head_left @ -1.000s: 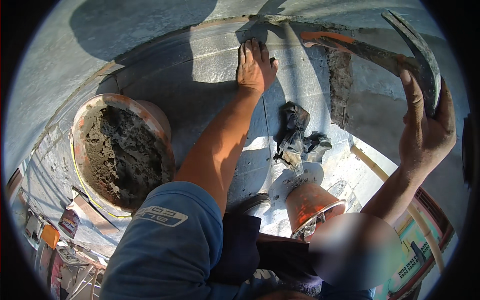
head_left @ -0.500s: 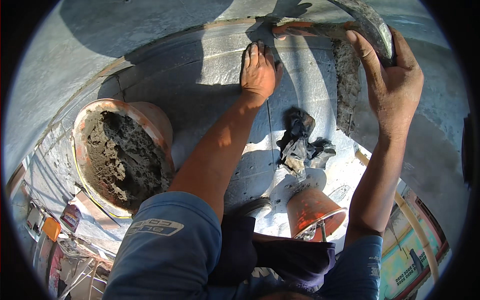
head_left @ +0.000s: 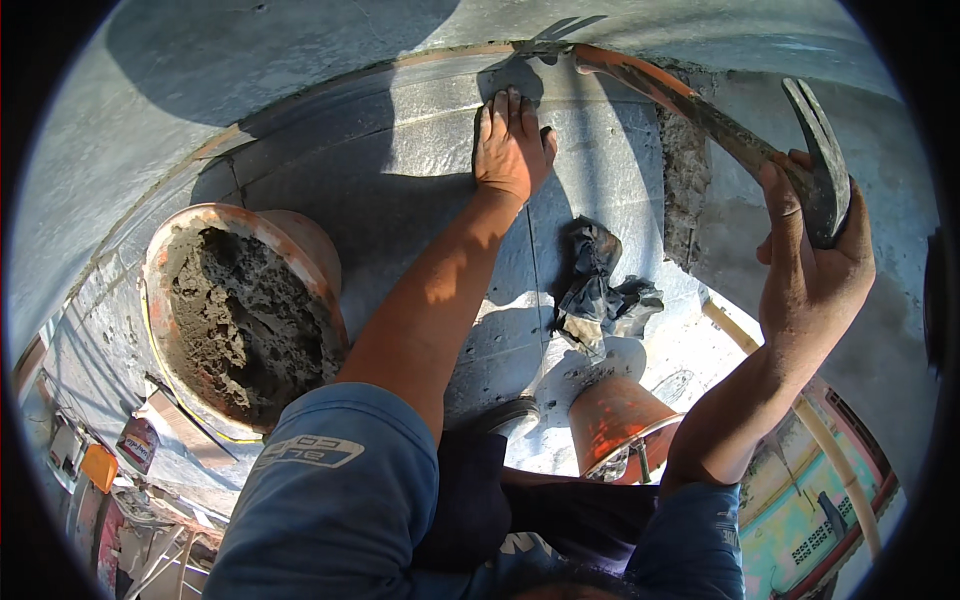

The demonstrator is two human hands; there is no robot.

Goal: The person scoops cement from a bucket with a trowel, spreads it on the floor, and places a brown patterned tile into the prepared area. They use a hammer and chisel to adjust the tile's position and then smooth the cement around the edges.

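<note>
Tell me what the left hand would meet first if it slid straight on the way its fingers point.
The left hand, flat on the grey tile, points toward the tile's far edge; first in line looks like the long orange-handled tool there, though depth is unclear.

An orange bucket (head_left: 300, 240) of mortar (head_left: 235, 320), a dark rag (head_left: 595, 285), a smaller bucket (head_left: 615, 420).

The left arm reaches straight forward in a blue sleeve, its left hand (head_left: 512, 150) pressed flat, palm down, fingers together and extended. The right arm bends upward at the elbow, its right hand (head_left: 812, 262) raised, fingers curled shut in a grip.
</note>
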